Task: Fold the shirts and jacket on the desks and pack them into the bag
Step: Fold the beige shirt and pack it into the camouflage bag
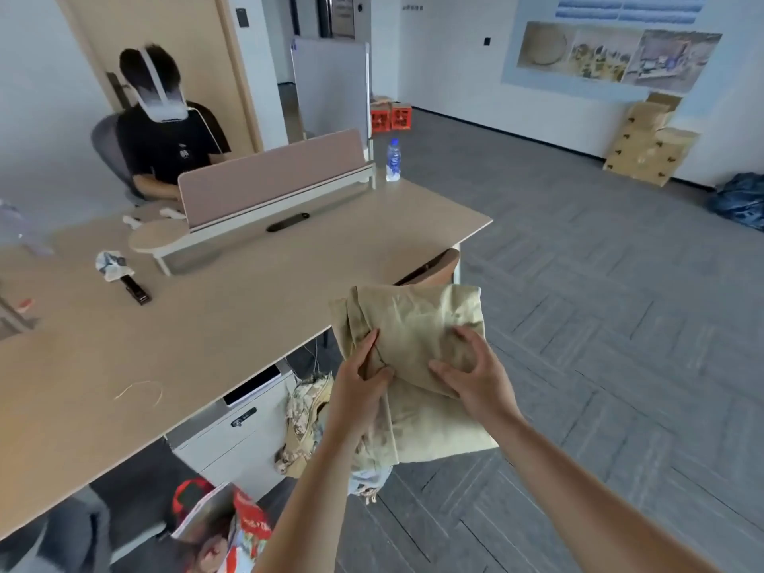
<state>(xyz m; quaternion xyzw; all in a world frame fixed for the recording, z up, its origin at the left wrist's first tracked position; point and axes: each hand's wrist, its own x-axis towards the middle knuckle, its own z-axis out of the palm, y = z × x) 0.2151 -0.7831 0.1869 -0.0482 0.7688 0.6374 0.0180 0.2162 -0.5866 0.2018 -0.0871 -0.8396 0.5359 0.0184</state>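
A folded khaki garment (417,320) is held in the air beyond the desk's (231,308) front right edge. My left hand (359,386) grips its left fold, thumb on top. My right hand (471,374) rests on its top face with fingers spread and curled over the cloth. A camouflage-patterned garment (304,419) hangs below, beside the drawer unit. On the floor at the bottom left stands a red and white printed bag (223,527), its mouth open.
A white drawer cabinet (231,436) sits under the desk. On the desk lie a crumpled wrapper (109,264), a dark stapler-like object (136,289), a thin string (140,390) and a water bottle (392,159). A person (165,138) sits behind the pink divider (273,179). Grey carpet spreads to the right.
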